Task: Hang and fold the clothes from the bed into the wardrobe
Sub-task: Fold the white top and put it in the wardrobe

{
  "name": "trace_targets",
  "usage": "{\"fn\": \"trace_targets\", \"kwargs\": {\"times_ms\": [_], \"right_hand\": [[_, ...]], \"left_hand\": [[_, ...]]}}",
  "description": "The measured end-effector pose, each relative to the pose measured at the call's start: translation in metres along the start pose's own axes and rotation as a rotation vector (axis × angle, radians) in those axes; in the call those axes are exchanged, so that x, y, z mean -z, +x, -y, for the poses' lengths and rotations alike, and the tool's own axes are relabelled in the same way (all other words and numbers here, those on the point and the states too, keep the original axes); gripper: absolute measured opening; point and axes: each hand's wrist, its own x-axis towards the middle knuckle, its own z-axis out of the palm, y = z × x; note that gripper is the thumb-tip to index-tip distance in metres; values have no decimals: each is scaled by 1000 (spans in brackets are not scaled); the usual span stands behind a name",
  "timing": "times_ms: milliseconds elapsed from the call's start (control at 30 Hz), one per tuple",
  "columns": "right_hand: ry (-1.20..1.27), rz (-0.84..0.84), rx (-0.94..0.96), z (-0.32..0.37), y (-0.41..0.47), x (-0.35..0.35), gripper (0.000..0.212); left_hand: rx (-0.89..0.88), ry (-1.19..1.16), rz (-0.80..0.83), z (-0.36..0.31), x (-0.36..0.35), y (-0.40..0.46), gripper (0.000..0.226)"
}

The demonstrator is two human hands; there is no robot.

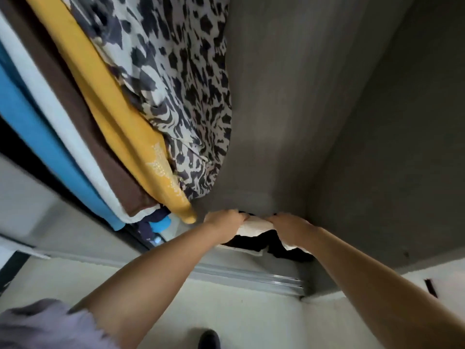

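— So where's the white garment (254,226)?

— Low in the wardrobe (289,109), below the hanging patterned dress (181,96). Left hand (224,219) and right hand (289,226) both clutch it.

— Advice?

— Probably lay it flat atop the dark pile (254,241), edges squared.

The light is dim and flat, with no glare. The grey wardrobe interior wall (314,102) falls into murky shadow toward the right. Motion blur smears the black-and-cream animal-print garment (176,79) and the bright blue cloth (37,137) at the left edge. Wide-angle distortion bends the metal sliding-door track (251,275) and stretches both forearms.
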Motion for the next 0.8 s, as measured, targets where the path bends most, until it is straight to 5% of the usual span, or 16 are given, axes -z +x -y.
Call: {"fn": "trace_targets", "kwargs": {"times_ms": [300,500,667,800], "right_hand": [[-58,-110,-66,-61,190,-119,61],[-62,-241,-142,-95,315,-210,74],[-31,-154,-147,-96,383,-315,84],[5,80,-80,-96,406,-400,72]], "left_hand": [[121,151,-135,60,-144,170,41],[126,249,-196,110,-243,283,52],[121,92,-325,136,-359,324,48],[50,180,27,160,-465,335,67]]}}
